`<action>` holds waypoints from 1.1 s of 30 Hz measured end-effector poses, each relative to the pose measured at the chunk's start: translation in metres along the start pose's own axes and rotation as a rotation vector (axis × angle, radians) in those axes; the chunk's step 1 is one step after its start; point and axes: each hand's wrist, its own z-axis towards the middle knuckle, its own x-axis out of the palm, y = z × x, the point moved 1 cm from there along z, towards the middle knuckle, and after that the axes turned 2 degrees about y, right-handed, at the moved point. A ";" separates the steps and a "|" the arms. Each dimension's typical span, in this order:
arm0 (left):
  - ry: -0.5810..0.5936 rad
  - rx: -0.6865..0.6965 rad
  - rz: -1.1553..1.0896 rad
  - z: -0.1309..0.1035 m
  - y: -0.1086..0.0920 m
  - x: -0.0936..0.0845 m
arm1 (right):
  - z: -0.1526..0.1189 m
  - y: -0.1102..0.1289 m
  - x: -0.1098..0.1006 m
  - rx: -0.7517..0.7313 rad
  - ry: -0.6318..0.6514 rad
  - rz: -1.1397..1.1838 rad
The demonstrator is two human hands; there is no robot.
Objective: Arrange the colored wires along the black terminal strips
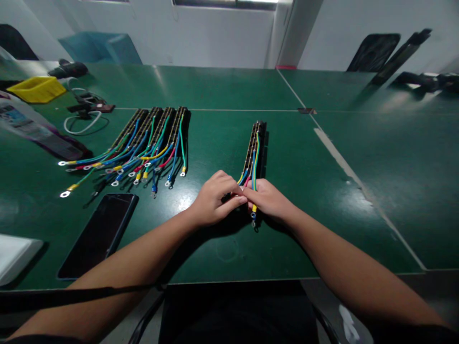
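Note:
A dark terminal strip lies lengthwise on the green table, with blue, red, yellow and green-yellow wires running from it toward me. At its near end my left hand is closed, thumb and fingers pinched on the wires. My right hand meets it there, its fingers wrapped round the same wires. Ring lugs with yellow and blue sleeves stick out below the right hand. The exact fingertip contact is partly hidden. To the left, several similar strips lie side by side with their wires fanned out.
A black phone lies near the left forearm, with a white object beyond it. A bottle, yellow bin and white cable are at the left. Tape crosses the table at right.

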 end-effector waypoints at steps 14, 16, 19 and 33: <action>0.025 -0.008 -0.023 -0.002 -0.002 -0.001 | 0.000 0.000 0.001 0.062 0.000 0.122; 0.054 -0.007 -0.027 -0.002 -0.002 -0.002 | 0.000 -0.002 0.002 0.086 0.015 0.193; 0.054 -0.060 -0.009 -0.002 -0.001 -0.003 | 0.000 -0.003 0.001 0.079 0.027 0.256; 0.189 -0.135 0.071 -0.008 0.004 0.002 | 0.002 -0.007 -0.004 0.106 -0.035 0.452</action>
